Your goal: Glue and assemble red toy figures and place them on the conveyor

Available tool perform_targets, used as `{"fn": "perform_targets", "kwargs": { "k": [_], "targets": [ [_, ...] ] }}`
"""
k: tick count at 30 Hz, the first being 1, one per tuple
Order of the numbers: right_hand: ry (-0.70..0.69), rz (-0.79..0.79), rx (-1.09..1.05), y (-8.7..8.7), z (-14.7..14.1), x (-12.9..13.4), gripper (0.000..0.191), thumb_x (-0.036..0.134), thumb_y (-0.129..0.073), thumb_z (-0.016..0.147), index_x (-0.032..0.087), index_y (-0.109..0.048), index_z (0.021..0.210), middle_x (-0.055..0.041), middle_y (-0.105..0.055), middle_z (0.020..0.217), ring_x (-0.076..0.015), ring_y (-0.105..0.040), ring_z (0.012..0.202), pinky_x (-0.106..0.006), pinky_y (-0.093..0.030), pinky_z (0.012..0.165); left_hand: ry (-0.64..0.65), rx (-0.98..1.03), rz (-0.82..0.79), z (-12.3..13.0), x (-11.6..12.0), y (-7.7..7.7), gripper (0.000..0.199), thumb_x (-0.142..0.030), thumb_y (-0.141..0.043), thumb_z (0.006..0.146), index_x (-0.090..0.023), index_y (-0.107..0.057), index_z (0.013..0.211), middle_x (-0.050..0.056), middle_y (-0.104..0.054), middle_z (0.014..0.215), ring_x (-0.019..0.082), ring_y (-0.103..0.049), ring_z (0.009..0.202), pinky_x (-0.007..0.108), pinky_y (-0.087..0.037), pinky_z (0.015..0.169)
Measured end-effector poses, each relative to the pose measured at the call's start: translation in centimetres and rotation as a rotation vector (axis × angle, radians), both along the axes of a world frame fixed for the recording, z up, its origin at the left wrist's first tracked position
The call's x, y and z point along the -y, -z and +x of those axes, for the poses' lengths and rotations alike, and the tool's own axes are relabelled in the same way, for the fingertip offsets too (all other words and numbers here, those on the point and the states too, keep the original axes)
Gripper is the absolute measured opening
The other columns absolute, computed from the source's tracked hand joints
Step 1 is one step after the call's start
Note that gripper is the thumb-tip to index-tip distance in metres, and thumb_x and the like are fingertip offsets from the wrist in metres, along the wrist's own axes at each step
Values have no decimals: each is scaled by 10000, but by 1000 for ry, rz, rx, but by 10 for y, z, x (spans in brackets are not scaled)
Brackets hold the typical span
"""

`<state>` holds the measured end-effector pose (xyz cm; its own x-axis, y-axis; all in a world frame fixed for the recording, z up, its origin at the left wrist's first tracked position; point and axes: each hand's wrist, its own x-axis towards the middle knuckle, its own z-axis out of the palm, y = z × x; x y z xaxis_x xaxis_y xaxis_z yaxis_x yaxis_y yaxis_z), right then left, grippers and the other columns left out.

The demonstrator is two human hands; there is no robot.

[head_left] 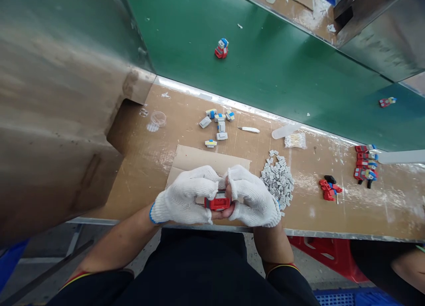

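Observation:
Both my hands wear white knitted gloves with bare fingertips. Between them, near the table's front edge, is a small red and grey plastic toy part (pixel 219 202). My left hand (pixel 191 193) grips its left side, and my right hand (pixel 250 195) has fingers closed around its right side. Beneath my hands lies a flat cardboard sheet (pixel 212 158). A heap of small grey plastic pieces (pixel 279 180) sits just right of my right hand. Beyond the cardboard are several grey, yellow and blue toy parts (pixel 219 118) and a white-handled knife (pixel 249 129).
A green conveyor belt (pixel 265 71) runs behind the table, carrying a red, white and blue toy (pixel 222 48). Cotton swabs (pixel 295 140) lie in a bag. Red toy parts (pixel 328 190) and a row of assembled toys (pixel 365 162) are at right. Metal panels (pixel 59 98) stand left.

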<state>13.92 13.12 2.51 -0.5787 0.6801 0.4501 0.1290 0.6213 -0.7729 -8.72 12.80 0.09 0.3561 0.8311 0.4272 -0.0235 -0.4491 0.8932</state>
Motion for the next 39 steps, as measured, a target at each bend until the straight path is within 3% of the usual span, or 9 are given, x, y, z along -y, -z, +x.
{"fn": "perform_targets", "kwargs": {
  "k": [4, 11, 18, 26, 31, 33, 35, 37, 39],
  "targets": [
    [-36, 16, 1, 6, 3, -1, 262, 456, -817, 1122, 279, -633, 1063, -59, -741, 1044, -240, -710, 966, -388, -645, 894, 83, 69, 77, -2, -3, -3, 407, -180, -1041, 882, -219, -654, 764, 21, -752, 822, 138, -671, 628, 252, -621, 621],
    [-40, -62, 90, 6, 8, -4, 404, 560, -918, 1033, 281, -634, 1102, -51, -748, 1063, -248, -704, 949, -404, -649, 894, 142, 161, -49, -2, -7, -2, 462, -197, -1073, 817, -239, -613, 845, -7, -710, 859, 148, -642, 643, 276, -600, 631],
    [-108, -6, 45, 3, 4, -5, 303, 572, -707, 1168, 278, -633, 1155, -55, -734, 1029, -258, -681, 985, -419, -640, 923, 126, 121, 33, 4, -7, -17, 431, -143, -999, 880, -228, -594, 760, -4, -702, 807, 129, -616, 617, 235, -569, 579],
    [-76, -83, -27, 2, -7, 0, 308, 577, -708, 1177, 288, -652, 1085, -32, -718, 1031, -218, -674, 965, -355, -608, 870, 140, 211, -61, 4, -4, 3, 418, -215, -1055, 835, -238, -638, 859, -4, -721, 863, 144, -644, 638, 288, -627, 658],
    [115, -276, -145, 14, 13, -8, 698, 901, -782, 990, 306, -673, 1338, -18, -675, 1104, -187, -637, 817, -354, -584, 739, 75, 259, -78, -19, -17, 6, 432, -353, -1067, 883, -240, -663, 986, 27, -784, 934, 158, -703, 678, 276, -593, 612],
    [249, -267, -89, 13, 26, -24, 590, 797, -761, 1059, 300, -667, 1362, -13, -656, 1106, -171, -613, 778, -355, -571, 728, -10, 261, -101, -31, -25, 5, 457, -327, -1073, 876, -235, -632, 954, 38, -789, 904, 172, -714, 667, 288, -575, 590],
    [359, -167, 171, 9, 32, -48, 254, 505, -732, 1112, 283, -703, 1233, -34, -680, 1107, -215, -650, 898, -395, -581, 833, -89, 274, -122, -42, -33, 5, 475, -278, -1071, 855, -234, -601, 912, 28, -776, 851, 190, -732, 681, 295, -568, 594],
    [341, -58, 425, 7, 27, -74, 71, 311, -660, 1075, 263, -705, 1102, -75, -721, 1144, -275, -669, 1060, -452, -568, 963, -156, 276, -136, -47, -39, 6, 488, -246, -1068, 822, -234, -584, 880, 12, -769, 826, 192, -742, 708, 295, -579, 622],
    [216, 10, 662, 9, 10, -98, 139, 224, -619, 1029, 243, -721, 1121, -116, -752, 1213, -307, -650, 1131, -468, -530, 1017, -221, 266, -150, -49, -45, 10, 490, -232, -1071, 778, -231, -591, 874, -3, -771, 837, 172, -725, 702, 286, -585, 633]
  ]
}}
